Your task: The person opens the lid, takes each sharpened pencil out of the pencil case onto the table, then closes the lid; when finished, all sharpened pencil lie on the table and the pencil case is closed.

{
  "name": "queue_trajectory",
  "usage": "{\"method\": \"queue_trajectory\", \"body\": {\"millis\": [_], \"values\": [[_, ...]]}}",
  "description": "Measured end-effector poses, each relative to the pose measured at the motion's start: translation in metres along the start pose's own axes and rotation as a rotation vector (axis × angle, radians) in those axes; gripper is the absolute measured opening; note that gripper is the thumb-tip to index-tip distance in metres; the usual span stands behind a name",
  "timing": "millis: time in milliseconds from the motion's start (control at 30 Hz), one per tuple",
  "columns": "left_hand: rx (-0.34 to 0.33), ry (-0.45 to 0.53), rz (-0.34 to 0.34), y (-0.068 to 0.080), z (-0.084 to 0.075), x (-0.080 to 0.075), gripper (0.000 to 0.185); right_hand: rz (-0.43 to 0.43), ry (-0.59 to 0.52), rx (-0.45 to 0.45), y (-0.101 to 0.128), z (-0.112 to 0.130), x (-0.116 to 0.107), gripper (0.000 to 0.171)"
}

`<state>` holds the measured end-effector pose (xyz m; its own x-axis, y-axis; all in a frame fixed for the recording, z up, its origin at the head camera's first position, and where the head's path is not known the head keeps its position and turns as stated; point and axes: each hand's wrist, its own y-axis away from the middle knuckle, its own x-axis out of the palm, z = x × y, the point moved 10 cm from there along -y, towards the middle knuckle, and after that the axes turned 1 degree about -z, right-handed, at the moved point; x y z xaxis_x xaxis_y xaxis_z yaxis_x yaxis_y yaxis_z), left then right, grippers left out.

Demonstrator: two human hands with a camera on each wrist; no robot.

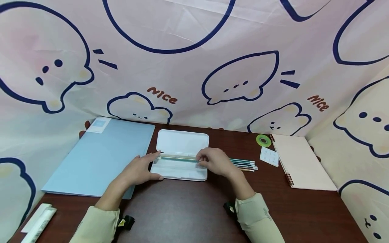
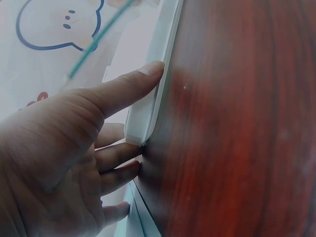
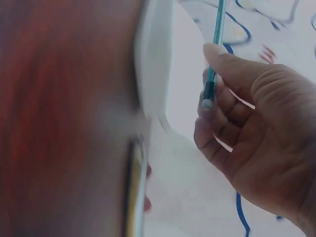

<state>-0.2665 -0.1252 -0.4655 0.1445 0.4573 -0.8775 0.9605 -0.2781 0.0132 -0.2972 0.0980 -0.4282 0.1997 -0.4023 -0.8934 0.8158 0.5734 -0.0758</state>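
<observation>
An open white pencil case (image 1: 182, 173) lies on the table with its lid (image 1: 182, 140) tipped back. My left hand (image 1: 138, 169) holds the case's left end, thumb on the front edge and fingertips round the corner; the left wrist view shows the thumb (image 2: 140, 81) across the white side. Between thumb and fingers my right hand (image 1: 214, 161) pinches a teal pencil (image 3: 215, 64) near its eraser end. That pencil stretches leftward over the case, toward the left hand. Several more pencils (image 1: 247, 163) lie to the right of the case, partly hidden behind the right hand.
A light blue folder (image 1: 103, 155) lies on the left, reaching beneath the left wrist. At the right are a spiral notebook (image 1: 304, 162), a green tape roll (image 1: 263, 140) and a small white sheet (image 1: 269, 156). White long packages (image 1: 39, 221) sit at the near left corner.
</observation>
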Motion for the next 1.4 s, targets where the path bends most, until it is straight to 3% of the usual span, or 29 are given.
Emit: {"method": "queue_trajectory", "body": {"millis": [233,467,633,1167,1400], "values": [[-0.001,-0.007,-0.011,-0.002,0.001,-0.001,0.099,-0.104,-0.026,0.059,0.039,-0.050,-0.040,0.010],[0.002,0.002,-0.010,0.000,0.001,0.000,0.098,-0.201,0.036,0.132,0.085,-0.105,-0.067,0.011],[-0.001,0.006,-0.016,0.000,0.004,0.000,0.098,-0.184,0.072,0.218,0.106,-0.132,-0.075,0.007],[0.005,0.010,0.000,-0.002,0.000,0.002,0.098,-0.080,0.044,0.247,0.119,-0.150,-0.061,0.007],[0.000,0.007,0.000,-0.001,0.000,0.001,0.098,-0.033,0.062,0.318,0.117,-0.155,-0.055,0.009]]}}
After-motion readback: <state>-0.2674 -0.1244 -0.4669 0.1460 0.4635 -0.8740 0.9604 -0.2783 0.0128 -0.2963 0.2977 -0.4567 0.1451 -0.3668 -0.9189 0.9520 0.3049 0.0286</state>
